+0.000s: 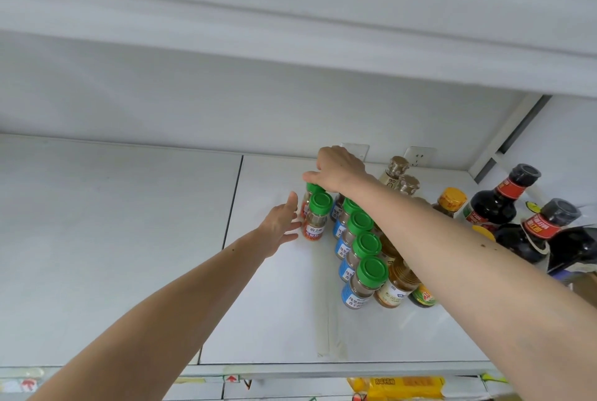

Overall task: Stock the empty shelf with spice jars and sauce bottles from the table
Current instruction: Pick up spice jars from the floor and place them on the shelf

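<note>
The right forearm [452, 239] is crossing in front of the row of jars, hiding most of the brown-lidded jar [399, 281] and all but a sliver of the green-and-red jar [424, 297] and the yellow cap [483, 232]. The right hand [339, 171] is covering the top of the rear green-capped jar [311, 189], so its grip is not showing. The yellow packet [400, 387] below the shelf edge [290, 370] is running off the bottom border, its print blurring beyond reading.
</note>
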`<state>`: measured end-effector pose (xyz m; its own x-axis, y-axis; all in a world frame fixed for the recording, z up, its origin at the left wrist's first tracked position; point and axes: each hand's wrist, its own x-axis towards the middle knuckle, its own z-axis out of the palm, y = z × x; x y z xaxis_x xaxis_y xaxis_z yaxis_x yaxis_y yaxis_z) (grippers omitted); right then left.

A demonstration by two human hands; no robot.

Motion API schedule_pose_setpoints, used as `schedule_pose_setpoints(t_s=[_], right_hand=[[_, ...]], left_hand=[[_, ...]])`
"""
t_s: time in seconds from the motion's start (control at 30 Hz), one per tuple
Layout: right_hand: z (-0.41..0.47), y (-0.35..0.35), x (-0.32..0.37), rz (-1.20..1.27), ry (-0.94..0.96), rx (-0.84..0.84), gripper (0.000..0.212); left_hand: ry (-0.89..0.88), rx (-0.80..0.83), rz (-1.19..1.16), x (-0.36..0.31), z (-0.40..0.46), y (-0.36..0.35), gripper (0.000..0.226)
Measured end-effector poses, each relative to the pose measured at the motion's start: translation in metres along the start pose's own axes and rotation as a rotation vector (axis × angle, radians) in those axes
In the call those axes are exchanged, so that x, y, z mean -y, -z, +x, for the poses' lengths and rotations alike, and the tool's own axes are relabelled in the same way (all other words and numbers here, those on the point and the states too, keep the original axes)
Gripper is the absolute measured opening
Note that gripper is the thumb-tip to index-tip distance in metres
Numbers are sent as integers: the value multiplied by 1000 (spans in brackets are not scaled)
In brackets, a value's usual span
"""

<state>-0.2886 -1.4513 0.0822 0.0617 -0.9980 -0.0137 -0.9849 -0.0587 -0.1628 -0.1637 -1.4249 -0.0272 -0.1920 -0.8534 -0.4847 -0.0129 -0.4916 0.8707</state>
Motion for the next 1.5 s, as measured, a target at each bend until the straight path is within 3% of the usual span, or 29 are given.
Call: schedule_pose_setpoints(t_s=[0.23,0.43,0.83,1.07,1.2,1.3,1.5], right_hand=[[-23,-1,5,-98,-6,137,59],[-28,-6,10,-137,-42,119,46],[-35,0,12,-121,-71,126,49],[-47,16,18,-80,-114,44,48],[-63,16,21,4,-129,-46,43],[-84,6,24,50,-111,-215,12],[-132,-24,18,238,-32,-351,23]], left_hand=[[10,15,61,9,-13,6,68],[17,79,32,12,-20,2,68],[24,62,43,11,-25,-1,70],[4,-1,80,16,-41,9,67],[-69,-77,72,22,-54,13,55],[-175,-160,66,29,-64,13,46],[-325,-304,69,48,-90,2,15]])
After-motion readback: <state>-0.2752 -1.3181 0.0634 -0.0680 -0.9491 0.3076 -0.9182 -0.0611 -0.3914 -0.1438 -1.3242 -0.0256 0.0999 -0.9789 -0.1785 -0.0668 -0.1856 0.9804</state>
